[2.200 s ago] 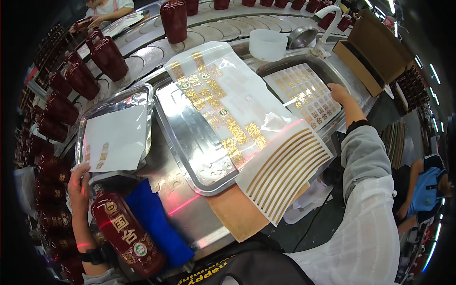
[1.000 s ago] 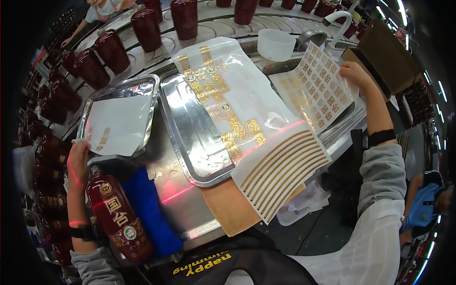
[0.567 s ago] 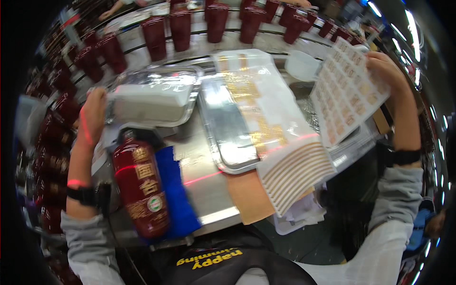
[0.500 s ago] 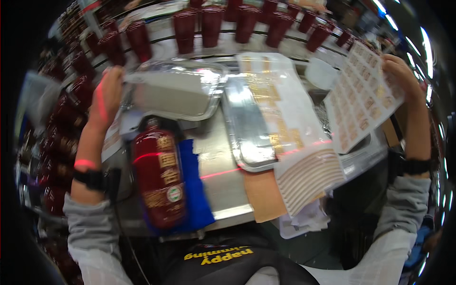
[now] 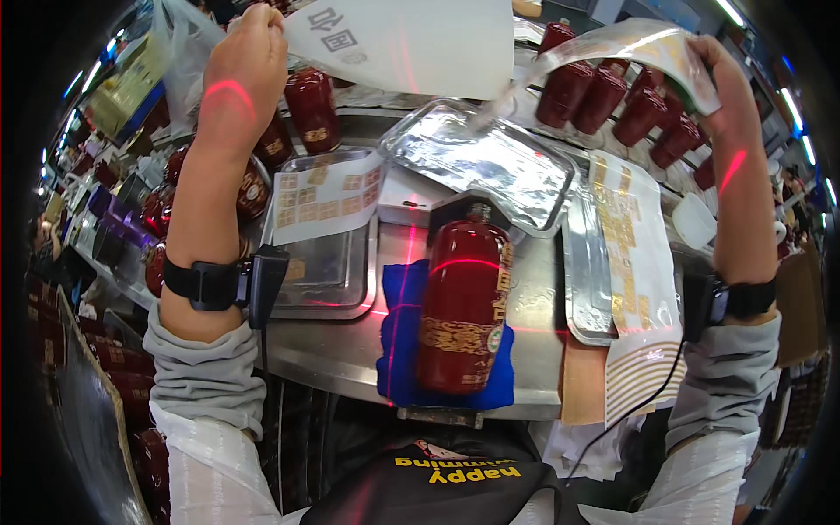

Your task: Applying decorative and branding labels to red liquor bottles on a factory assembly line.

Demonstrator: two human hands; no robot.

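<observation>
High at the left, my left hand (image 5: pixel 254 74) is closed on the corner of a white sheet (image 5: pixel 437 44) with dark printed characters. My right hand (image 5: pixel 726 83) pinches the far end of a glossy, curled film sheet (image 5: pixel 617 39), which arches leftward; whether the two sheets touch is hard to tell. Between my forearms a dark red bottle (image 5: pixel 459 306) with gold lettering and a gold band lies in a dark holder on a blue cloth (image 5: pixel 400 350). Both hands are well above the bottle and apart from it.
A shiny metal tray (image 5: pixel 490 166) leans behind the bottle. Left of it, a tray (image 5: pixel 328 271) carries a sheet of gold decals (image 5: pixel 324 206); on the right, a gold-marked sheet (image 5: pixel 647 254) covers part of another tray (image 5: pixel 588 280). Several red bottles (image 5: pixel 604 96) stand at the back.
My right hand now holds a curled film instead of the flat decal sheet. My left hand has come up with a white sheet. The view has shifted, so the bottle appears further right.
</observation>
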